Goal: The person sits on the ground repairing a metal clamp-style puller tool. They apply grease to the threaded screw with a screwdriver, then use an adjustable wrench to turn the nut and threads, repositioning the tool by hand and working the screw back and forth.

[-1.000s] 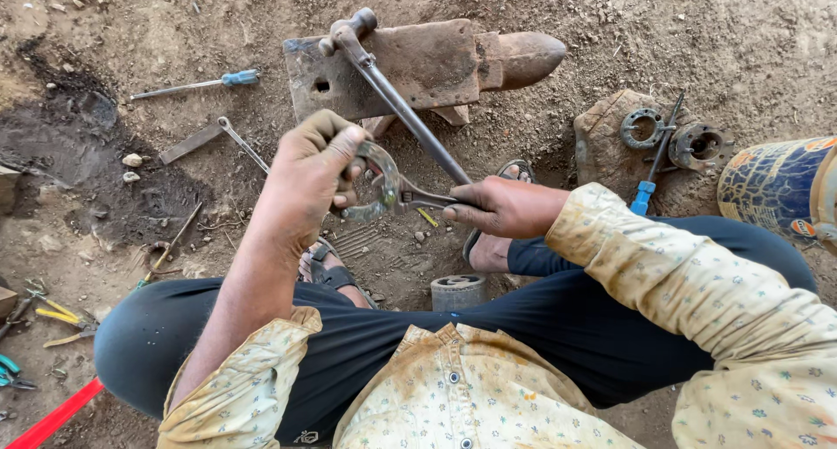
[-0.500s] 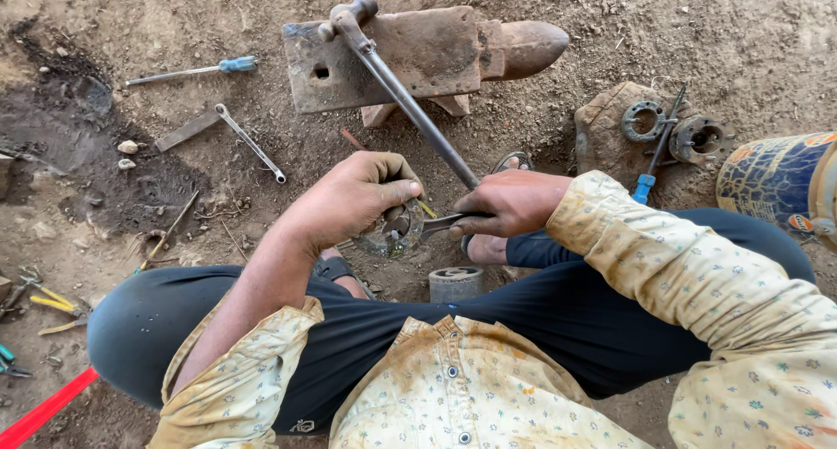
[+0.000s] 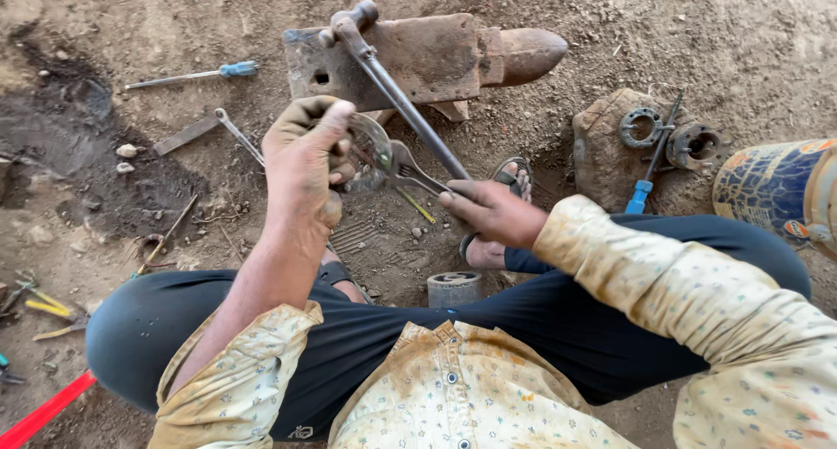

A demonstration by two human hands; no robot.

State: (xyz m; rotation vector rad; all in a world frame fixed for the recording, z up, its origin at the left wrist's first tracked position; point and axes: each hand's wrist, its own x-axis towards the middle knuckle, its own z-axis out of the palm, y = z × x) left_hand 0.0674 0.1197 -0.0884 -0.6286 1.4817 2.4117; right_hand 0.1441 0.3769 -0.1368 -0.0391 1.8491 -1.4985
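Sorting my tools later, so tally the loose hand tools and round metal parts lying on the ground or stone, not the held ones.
Blue-handled screwdrivers: 2
Spanners: 1
Yellow-handled pliers: 1
Round metal parts on stone: 2
Total: 6

round part (image 3: 370, 139): bare metal, worn shiny in spots, held in the left hand (image 3: 305, 157)
spanner (image 3: 410, 172): dull grey steel, smooth, gripped by the right hand (image 3: 493, 212)
anvil (image 3: 418, 57): heavy iron, rusty brown, rough and pitted
hammer (image 3: 392, 87): all metal, dark matt handle
screwdriver (image 3: 187, 76): steel shaft, glossy blue plastic grip
ground (image 3: 131, 30): dry loose dirt, gritty, with a dark oily patch
shirt (image 3: 471, 397): thin printed cloth, stained
trousers (image 3: 349, 344): dark matt cloth
flanges (image 3: 671, 139): rusty cast metal, rough
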